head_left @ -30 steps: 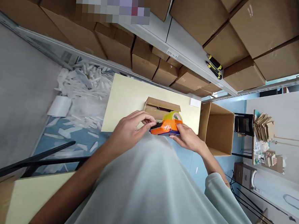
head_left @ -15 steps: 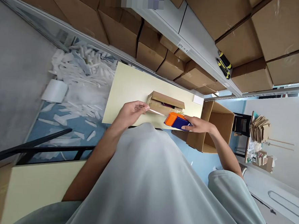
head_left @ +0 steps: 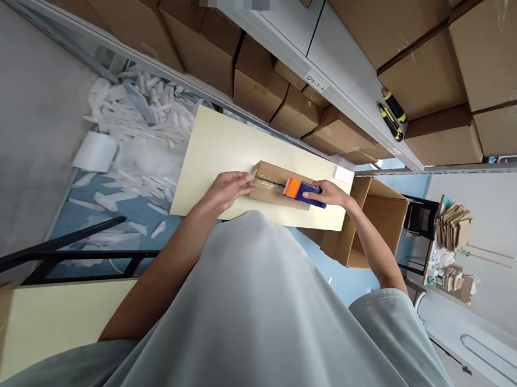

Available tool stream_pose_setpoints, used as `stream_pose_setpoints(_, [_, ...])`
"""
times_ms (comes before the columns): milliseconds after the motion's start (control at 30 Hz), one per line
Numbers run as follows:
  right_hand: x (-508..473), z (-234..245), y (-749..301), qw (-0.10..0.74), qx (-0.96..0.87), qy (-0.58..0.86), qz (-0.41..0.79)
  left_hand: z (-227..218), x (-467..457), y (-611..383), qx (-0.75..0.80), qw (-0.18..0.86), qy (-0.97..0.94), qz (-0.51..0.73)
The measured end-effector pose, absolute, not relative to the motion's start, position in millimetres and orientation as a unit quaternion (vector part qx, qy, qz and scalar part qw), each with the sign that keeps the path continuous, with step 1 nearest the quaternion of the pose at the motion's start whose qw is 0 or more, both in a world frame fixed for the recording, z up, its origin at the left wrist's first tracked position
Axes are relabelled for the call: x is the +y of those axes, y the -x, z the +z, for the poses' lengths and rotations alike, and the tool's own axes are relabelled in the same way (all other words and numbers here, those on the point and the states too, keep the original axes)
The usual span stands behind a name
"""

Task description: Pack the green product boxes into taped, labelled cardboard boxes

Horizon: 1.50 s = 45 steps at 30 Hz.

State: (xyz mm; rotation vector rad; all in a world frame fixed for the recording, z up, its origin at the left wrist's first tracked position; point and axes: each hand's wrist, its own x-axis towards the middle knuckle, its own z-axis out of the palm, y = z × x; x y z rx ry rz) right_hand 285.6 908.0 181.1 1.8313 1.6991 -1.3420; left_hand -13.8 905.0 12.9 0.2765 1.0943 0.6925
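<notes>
A long, narrow cardboard box [head_left: 264,192] lies on the pale yellow table, its top flaps folded in to a dark seam. My right hand [head_left: 331,193] grips a tape dispenser [head_left: 313,195] with a blue body and an orange front, held over the right half of the box. Shiny clear tape [head_left: 268,180] runs along the seam toward the box's left end. There my left hand [head_left: 230,190] rests its fingertips against the end, fingers stretched out and thumb a little apart. Whether the tape is under those fingertips I cannot make out.
Behind the table [head_left: 213,138] stands a shelf [head_left: 289,40] with cardboard boxes and two yellow-black utility knives [head_left: 392,115]. A large open carton [head_left: 357,223] stands at the table's right end. White scraps [head_left: 157,123] cover the floor at left. A small white item [head_left: 342,173] lies at the table's right.
The box's raised flap now lies down. The tape dispenser has moved up from the box's near side onto its top, and my left hand has brought the tape end to the box's left end.
</notes>
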Motion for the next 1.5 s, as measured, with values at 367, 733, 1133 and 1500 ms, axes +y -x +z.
stream_pose_setpoints(367, [920.9,147.4,-287.5,0.175,0.588,-0.616,-0.494,-11.9,900.2,11.8,0.560,0.756,-0.156,0.302])
stream_pose_setpoints(733, [928.5,149.2,-256.9,0.230,0.591,-0.635,-0.441,-33.8,906.7,2.7,0.575,0.755,-0.121,0.291])
stream_pose_setpoints(1133, [909.7,147.9,-250.0,0.236,0.594,-0.655,-0.403,-37.9,901.6,8.8,0.659,0.646,-0.303,0.239])
stream_pose_setpoints(1500, [904.2,150.9,-250.4,0.270,0.630,-0.635,-0.355,-7.9,885.6,-31.1,0.688,0.508,-0.458,0.243])
